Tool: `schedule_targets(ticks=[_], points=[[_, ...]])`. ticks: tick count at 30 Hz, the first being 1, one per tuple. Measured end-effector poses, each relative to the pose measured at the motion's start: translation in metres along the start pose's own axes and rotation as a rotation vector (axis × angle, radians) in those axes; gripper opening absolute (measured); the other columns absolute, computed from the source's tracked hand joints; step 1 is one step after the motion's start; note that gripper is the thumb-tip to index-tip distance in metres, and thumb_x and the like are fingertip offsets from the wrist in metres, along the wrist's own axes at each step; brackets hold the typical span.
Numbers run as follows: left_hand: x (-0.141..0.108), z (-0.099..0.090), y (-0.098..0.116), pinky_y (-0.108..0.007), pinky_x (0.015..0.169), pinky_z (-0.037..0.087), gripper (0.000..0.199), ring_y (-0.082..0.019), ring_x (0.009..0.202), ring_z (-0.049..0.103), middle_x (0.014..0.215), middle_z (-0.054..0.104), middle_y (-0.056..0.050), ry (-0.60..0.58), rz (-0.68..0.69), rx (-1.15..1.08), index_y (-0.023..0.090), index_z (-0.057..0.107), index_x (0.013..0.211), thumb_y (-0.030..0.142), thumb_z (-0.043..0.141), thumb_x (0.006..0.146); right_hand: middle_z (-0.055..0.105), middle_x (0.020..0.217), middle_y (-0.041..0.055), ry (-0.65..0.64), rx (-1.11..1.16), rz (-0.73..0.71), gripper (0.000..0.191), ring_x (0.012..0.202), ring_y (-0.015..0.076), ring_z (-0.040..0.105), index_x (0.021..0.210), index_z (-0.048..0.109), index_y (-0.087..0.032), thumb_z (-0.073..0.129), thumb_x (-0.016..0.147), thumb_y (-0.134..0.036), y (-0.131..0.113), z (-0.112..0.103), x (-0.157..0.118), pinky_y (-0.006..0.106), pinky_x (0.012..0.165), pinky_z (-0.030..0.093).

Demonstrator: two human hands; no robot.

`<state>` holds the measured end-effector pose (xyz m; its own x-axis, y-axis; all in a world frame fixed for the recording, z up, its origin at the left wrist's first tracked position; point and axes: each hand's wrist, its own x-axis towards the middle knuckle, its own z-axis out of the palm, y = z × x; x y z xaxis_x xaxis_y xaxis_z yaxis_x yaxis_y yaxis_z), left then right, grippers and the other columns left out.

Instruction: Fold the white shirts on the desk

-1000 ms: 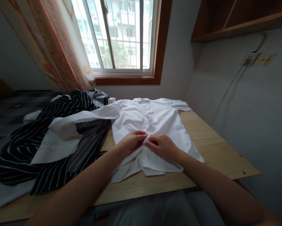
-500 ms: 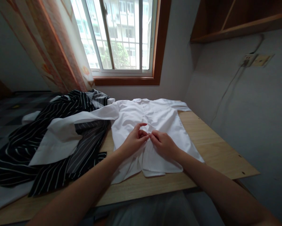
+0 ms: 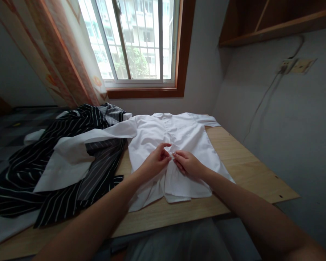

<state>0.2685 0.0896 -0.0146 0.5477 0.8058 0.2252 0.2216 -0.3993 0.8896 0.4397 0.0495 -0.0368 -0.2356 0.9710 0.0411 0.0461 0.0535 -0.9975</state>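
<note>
A white button-up shirt lies face up on the wooden table, collar toward the window and one sleeve stretched to the left. At the front opening, low on the shirt, my left hand pinches the cloth edge between thumb and fingers, its index finger held out above. Right beside it, my right hand grips the other side of the opening with thumb and fingertips. The fabric is slightly lifted between the two hands. Any button there is too small to make out.
Black-and-white striped clothing is heaped on the left, partly under the shirt's sleeve. The wooden table ends at the right near a wall with a socket and cord. A shelf juts out above. A curtained window is behind.
My right hand's fingers have shifted and straightened a little at the opening. My left hand stays nearly in place, and the shirt lies as before.
</note>
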Motion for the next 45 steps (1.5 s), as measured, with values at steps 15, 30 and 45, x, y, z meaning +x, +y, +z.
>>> schedule_targets(ticks=[15, 30, 45], points=[[-0.016, -0.059, 0.064, -0.023, 0.062, 0.043, 0.019, -0.014, 0.067, 0.061, 0.078, 0.071, -0.003, -0.216, 0.03, 0.853, 0.018, 0.07, 0.086, 0.023, 0.052, 0.085, 0.07, 0.084, 0.0055, -0.005, -1.01, 0.046, 0.014, 0.073, 0.0161, 0.059, 0.082, 0.067, -0.018, 0.061, 0.088, -0.029, -0.028, -0.06, -0.006, 0.025, 0.064, 0.04], [-0.138, -0.033, 0.024, -0.046, 0.1, 0.044, 0.054, -0.032, 0.121, 0.053, 0.124, 0.064, -0.014, 0.176, -0.367, 1.019, 0.018, 0.066, 0.117, 0.058, 0.054, 0.083, 0.062, 0.132, 0.0102, -0.074, -0.761, 0.004, 0.032, 0.124, 0.0279, 0.056, 0.102, 0.075, -0.023, 0.062, 0.087, -0.047, -0.018, -0.09, -0.111, 0.045, 0.108, 0.041], [-0.149, 0.013, 0.016, -0.042, 0.085, 0.042, 0.03, -0.03, 0.105, 0.057, 0.108, 0.065, -0.014, 0.476, -0.272, 1.229, 0.015, 0.056, 0.113, 0.033, 0.042, 0.093, 0.067, 0.125, 0.0129, 0.201, -0.814, -0.082, 0.034, 0.118, 0.0298, 0.062, 0.111, 0.074, -0.022, 0.06, 0.084, -0.037, 0.011, -0.118, -0.159, 0.049, 0.104, 0.047]])
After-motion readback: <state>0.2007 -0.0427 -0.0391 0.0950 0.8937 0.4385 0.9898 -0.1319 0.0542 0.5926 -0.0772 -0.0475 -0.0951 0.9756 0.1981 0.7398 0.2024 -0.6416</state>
